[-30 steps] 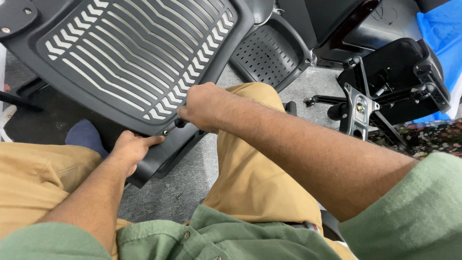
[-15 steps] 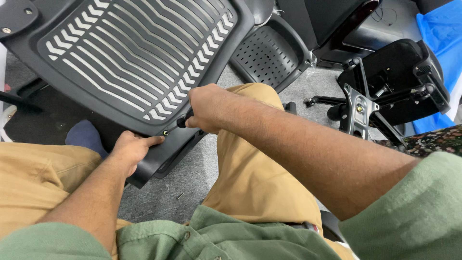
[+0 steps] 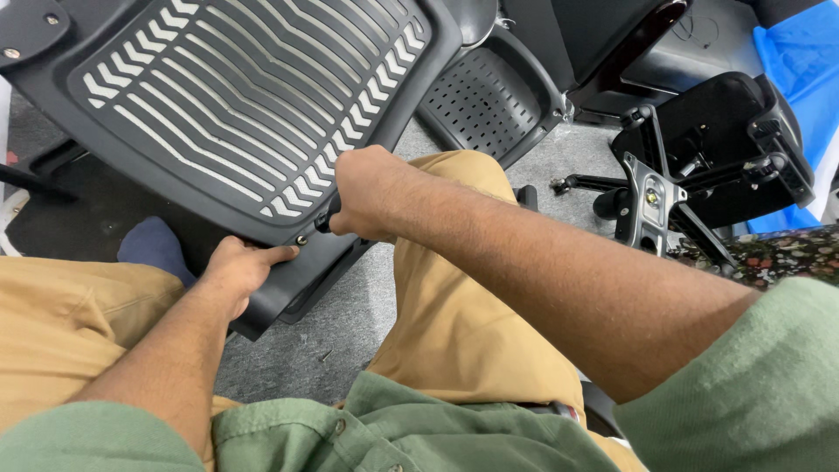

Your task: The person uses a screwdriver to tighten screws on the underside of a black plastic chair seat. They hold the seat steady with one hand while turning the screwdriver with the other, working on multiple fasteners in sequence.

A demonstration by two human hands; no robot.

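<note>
Black plastic: slatted chair back (image 3: 236, 105) on lap.
Right hand (image 3: 367, 192): fist around screwdriver handle (image 3: 329, 212), at lower-edge screw (image 3: 301, 239).
Left hand (image 3: 240, 271): gripping bracket (image 3: 306, 271) beneath.
Progress: screw seemingly not fully seated.

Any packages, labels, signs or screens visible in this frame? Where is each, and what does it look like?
None that I can make out: no package, label, sign or screen.
Nearest candidate: a blue plastic sheet at the top right edge, plain, with no visible print.
The rest is chair parts: a black slatted chair back panel held by the left hand and right hand, and an upturned black chair base at the right.
</note>
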